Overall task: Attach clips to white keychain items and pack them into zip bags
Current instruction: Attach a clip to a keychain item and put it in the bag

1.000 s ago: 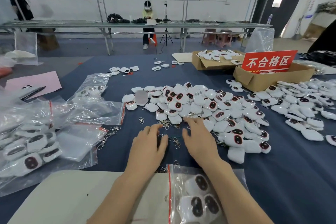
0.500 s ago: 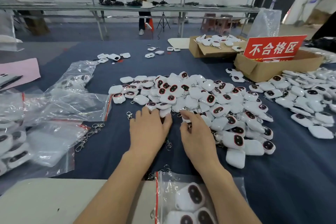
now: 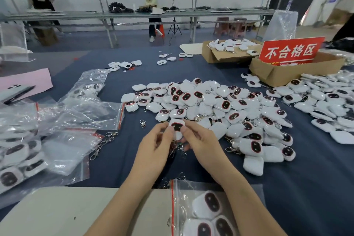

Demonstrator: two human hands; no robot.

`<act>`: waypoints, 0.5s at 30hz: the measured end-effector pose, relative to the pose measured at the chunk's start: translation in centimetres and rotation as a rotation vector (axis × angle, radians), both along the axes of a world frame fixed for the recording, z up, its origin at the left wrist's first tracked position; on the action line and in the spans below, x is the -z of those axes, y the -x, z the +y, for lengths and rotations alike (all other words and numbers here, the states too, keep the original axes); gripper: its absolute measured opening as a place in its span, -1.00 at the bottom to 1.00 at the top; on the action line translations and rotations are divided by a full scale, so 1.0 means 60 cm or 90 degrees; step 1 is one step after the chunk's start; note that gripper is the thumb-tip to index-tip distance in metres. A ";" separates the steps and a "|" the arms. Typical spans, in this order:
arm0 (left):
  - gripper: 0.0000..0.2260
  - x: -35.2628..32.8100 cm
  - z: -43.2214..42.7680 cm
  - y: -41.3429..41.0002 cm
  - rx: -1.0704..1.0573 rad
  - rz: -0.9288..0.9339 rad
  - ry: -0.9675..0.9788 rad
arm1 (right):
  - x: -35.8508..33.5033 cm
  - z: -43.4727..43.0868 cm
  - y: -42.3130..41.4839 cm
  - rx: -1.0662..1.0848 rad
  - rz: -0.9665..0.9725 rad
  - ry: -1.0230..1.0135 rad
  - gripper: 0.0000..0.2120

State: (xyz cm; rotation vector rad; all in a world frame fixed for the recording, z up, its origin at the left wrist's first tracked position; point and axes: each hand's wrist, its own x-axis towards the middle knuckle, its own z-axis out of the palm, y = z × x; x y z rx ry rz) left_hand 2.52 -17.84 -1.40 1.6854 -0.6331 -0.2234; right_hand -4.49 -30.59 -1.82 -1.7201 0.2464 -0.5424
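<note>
Left grip [image 3: 157, 145] and right grip [image 3: 199, 142], fingers curled, pinch one keychain [image 3: 177, 127] at the pile's [image 3: 220, 105] near edge; bare desk [image 3: 306, 188] lies below-right of the pile.

A second ago the left hand [image 3: 157, 145] and right hand [image 3: 199, 143] lie palm-down on the desk [image 3: 306, 188] among loose clips [image 3: 181, 149], then reach into the near edge of the pile [image 3: 229, 105]. Now both are lifted off the desk and drawn together, their fingers [image 3: 169, 129] pinching one white keychain item [image 3: 177, 127] taken from that edge, its dark face turned toward the camera
</note>
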 end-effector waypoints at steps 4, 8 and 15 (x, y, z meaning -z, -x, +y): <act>-0.88 0.001 0.003 -0.001 -0.007 0.007 -0.009 | 0.001 0.006 0.000 -0.001 -0.007 0.030 -0.67; -0.87 0.001 0.003 -0.004 -0.009 0.028 -0.002 | 0.001 0.009 0.001 -0.005 -0.018 0.038 -0.68; -0.86 0.001 0.003 -0.004 0.003 0.042 0.009 | 0.002 0.008 0.001 -0.009 -0.018 0.051 -0.66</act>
